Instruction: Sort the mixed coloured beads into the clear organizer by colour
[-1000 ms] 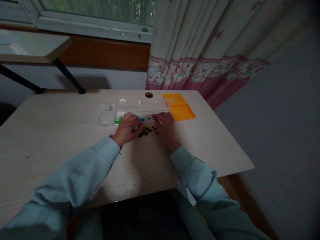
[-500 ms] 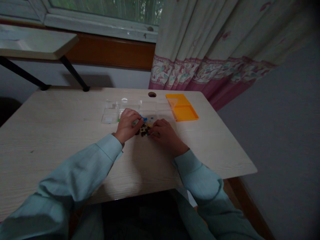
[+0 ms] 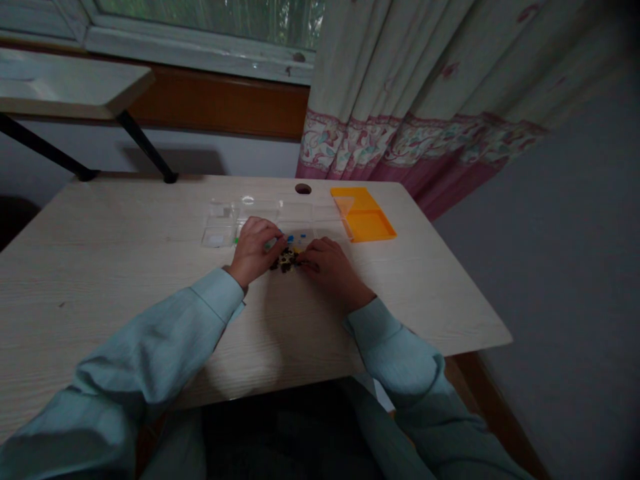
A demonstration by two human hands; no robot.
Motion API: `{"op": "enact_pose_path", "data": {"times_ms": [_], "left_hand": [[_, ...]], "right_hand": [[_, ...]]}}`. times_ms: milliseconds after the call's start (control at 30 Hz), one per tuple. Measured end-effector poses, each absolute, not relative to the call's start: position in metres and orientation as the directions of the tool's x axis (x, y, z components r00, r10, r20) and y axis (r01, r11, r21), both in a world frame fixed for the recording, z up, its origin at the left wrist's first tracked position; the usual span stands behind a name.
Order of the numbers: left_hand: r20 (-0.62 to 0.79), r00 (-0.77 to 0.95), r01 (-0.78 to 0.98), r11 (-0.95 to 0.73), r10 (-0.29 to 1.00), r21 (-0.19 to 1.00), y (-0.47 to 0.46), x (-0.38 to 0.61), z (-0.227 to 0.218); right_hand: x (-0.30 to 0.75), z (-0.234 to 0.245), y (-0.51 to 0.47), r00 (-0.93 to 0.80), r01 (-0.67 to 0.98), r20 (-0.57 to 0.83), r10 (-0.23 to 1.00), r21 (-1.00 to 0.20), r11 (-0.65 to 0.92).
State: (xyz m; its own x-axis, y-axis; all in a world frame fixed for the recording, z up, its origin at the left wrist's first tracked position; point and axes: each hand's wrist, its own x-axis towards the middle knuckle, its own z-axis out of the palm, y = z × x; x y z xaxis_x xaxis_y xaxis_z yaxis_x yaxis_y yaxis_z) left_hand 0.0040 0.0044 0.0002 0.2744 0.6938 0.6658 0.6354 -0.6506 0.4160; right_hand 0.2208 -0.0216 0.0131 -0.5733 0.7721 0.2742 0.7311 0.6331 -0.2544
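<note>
A small heap of dark and coloured beads (image 3: 287, 259) lies on the pale wooden table (image 3: 125, 267), just in front of a clear compartment box (image 3: 225, 223). My left hand (image 3: 254, 248) rests at the heap's left side with its fingers curled over the beads near the box's front edge. My right hand (image 3: 327, 264) lies at the heap's right side, fingers bent and fingertips pressed together at the beads. What either hand pinches is too small to see. A few blue and green beads (image 3: 295, 237) show in the box behind the hands.
An orange lid (image 3: 363, 215) lies open at the box's right end. A round cable hole (image 3: 303, 189) sits near the table's far edge. A curtain (image 3: 400, 100) hangs at the back right; another desk (image 3: 60, 83) stands at the back left.
My right hand has slid from beside the box down and left to the heap. The heap looks more gathered between the hands. The left hand stays nearly where it was.
</note>
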Motion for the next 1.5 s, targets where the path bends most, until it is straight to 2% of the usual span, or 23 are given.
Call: {"op": "enact_pose_path", "data": {"times_ms": [433, 667, 1233, 1500], "left_hand": [[0.656, 0.233, 0.664, -0.61, 0.718, 0.432, 0.006, 0.004, -0.004], [0.647, 0.252, 0.706, -0.594, 0.719, 0.385, 0.007, 0.002, -0.007], [0.643, 0.265, 0.745, -0.576, 0.719, 0.337, 0.006, 0.002, -0.006], [0.635, 0.253, 0.747, -0.564, 0.73, 0.352, 0.005, 0.002, -0.007]], "right_hand": [[0.221, 0.014, -0.023, -0.561, 0.759, 0.249, 0.79, -0.225, 0.61], [0.22, 0.019, -0.025, -0.516, 0.805, 0.209, 0.831, -0.212, 0.554], [0.219, 0.027, -0.029, -0.535, 0.815, 0.143, 0.832, -0.171, 0.554], [0.219, 0.019, -0.026, -0.594, 0.758, 0.155, 0.79, -0.222, 0.613]]}}
